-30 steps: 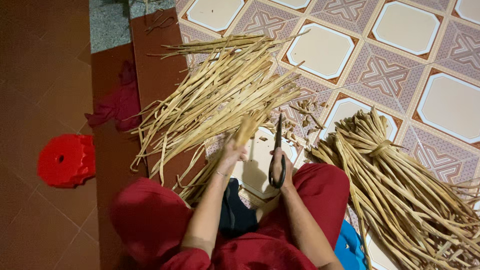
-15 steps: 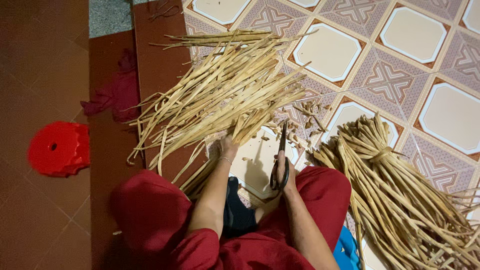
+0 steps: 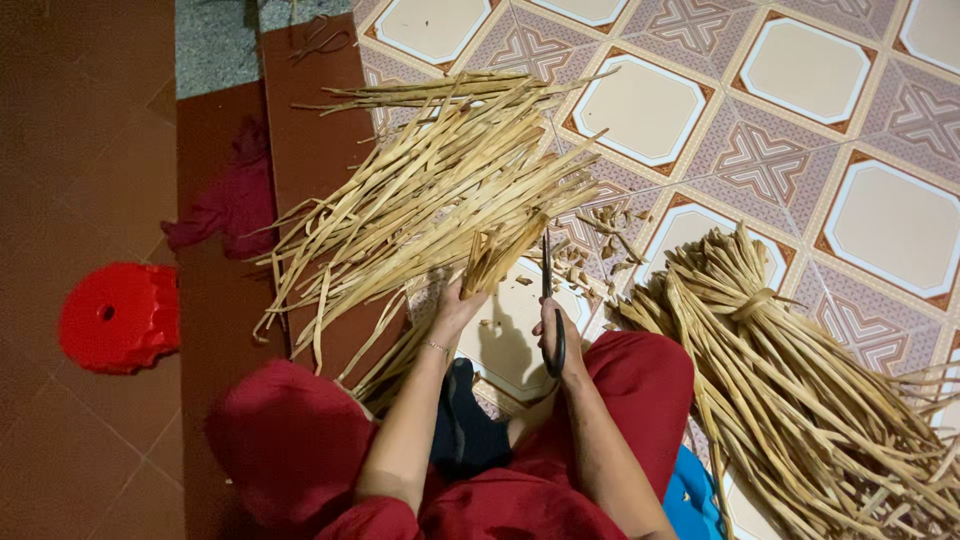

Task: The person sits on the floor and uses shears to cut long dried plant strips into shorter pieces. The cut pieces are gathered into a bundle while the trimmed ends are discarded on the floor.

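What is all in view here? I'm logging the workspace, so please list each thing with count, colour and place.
loose strip pile: one heap, tan, on the floor ahead and to the left
tied strip bundle: one, tan, on the tiles at right
cut scraps: many small bits, tan, on the tiles between the two heaps
scissors: one pair, dark, upright in the right hand
stool: one, red, on the brown floor at far left
cloth: one, dark red, crumpled left of the loose pile
blue thing: one, partly hidden, by the right leg
trousers: red, both legs
left hand: grips a few strips
right hand: holds the scissors
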